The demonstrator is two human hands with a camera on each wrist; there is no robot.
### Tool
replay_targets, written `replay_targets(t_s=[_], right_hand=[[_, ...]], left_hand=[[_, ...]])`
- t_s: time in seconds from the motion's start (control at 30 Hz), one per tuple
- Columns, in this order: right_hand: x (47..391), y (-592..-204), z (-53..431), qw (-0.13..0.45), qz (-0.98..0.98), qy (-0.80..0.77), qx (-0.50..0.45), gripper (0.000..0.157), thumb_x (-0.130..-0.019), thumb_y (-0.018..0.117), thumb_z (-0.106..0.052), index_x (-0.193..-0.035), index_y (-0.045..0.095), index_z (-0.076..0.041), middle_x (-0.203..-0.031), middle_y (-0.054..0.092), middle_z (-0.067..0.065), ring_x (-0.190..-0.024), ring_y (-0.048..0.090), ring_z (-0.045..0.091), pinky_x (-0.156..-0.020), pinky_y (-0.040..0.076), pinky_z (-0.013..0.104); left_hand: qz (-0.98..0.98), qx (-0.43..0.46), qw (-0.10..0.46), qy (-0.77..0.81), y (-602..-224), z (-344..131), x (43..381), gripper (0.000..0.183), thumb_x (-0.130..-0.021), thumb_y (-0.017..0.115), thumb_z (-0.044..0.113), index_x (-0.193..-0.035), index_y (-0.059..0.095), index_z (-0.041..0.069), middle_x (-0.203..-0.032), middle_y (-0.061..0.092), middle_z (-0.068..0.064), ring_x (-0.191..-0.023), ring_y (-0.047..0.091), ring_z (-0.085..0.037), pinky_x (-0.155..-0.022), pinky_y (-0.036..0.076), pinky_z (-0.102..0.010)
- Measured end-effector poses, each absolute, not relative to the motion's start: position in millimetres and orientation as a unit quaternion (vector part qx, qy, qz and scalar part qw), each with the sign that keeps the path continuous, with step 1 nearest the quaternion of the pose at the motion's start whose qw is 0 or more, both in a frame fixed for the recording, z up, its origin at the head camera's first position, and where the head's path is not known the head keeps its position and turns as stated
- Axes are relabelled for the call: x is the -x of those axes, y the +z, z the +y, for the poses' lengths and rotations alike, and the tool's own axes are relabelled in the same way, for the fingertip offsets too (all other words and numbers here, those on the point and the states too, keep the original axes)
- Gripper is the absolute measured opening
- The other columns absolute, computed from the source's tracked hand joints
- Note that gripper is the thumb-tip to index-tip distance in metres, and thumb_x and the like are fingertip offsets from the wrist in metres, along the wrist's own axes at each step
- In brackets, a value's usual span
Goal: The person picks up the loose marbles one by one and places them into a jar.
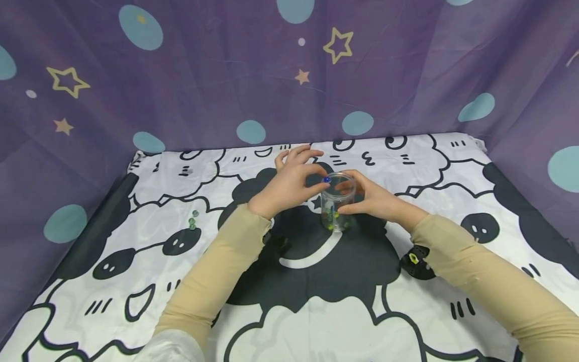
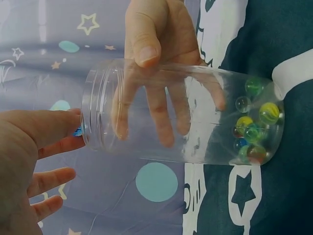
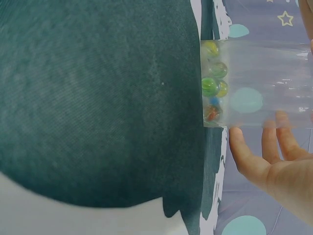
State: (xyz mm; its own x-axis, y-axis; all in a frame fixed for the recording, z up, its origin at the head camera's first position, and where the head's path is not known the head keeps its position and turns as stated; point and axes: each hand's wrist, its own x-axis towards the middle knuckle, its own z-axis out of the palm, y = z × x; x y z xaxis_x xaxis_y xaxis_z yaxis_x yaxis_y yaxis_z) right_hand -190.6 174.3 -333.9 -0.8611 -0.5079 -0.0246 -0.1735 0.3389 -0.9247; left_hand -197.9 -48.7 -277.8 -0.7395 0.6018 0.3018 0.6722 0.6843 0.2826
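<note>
A clear plastic jar stands upright on the cloth. Several glass marbles, green, yellow, blue and reddish, lie at its bottom. My left hand pinches a blue marble between thumb and forefinger at the jar's rim, its other fingers spread; in the left wrist view the marble is mostly hidden by the fingertips. Around the jar's right side, my right hand holds the wall, thumb in front and fingers behind; these show through the clear plastic in the left wrist view.
Several green marbles lie on the left of the table. A white cloth with black cartoon sheep covers the tabletop. Behind it and at both sides hangs a purple curtain with stars and blue dots.
</note>
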Motion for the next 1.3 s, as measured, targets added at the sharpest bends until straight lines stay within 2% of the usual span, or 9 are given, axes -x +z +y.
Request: replay_targets(t_s=[0.6, 1.3], right_hand=[[189.7, -333.6, 174.3, 0.152, 0.802, -0.536, 0.213, 0.076, -0.083, 0.072, -0.008, -0.144, 0.027, -0.011, -0.137, 0.045, 0.022, -0.129, 0.041, 0.04, -0.097, 0.041, 0.053], [188.9, -336.0, 174.1, 0.142, 0.798, -0.543, 0.217, 0.075, -0.082, 0.072, -0.005, -0.143, 0.028, -0.008, -0.136, 0.046, 0.024, -0.128, 0.042, 0.04, -0.097, 0.041, 0.048]], left_hand=[[-0.91, 0.35, 0.103, -0.196, -282.7, -61.9, 190.8, 0.014, -0.087, 0.069, 0.03, -0.096, 0.072, 0.02, -0.141, 0.047, -0.005, -0.14, 0.025, -0.029, -0.108, 0.009, -0.057], [-0.914, 0.336, 0.081, -0.214, -301.9, -90.8, 179.4, 0.009, -0.088, 0.069, 0.027, -0.093, 0.072, 0.02, -0.141, 0.047, -0.008, -0.139, 0.025, -0.031, -0.106, 0.009, -0.058]])
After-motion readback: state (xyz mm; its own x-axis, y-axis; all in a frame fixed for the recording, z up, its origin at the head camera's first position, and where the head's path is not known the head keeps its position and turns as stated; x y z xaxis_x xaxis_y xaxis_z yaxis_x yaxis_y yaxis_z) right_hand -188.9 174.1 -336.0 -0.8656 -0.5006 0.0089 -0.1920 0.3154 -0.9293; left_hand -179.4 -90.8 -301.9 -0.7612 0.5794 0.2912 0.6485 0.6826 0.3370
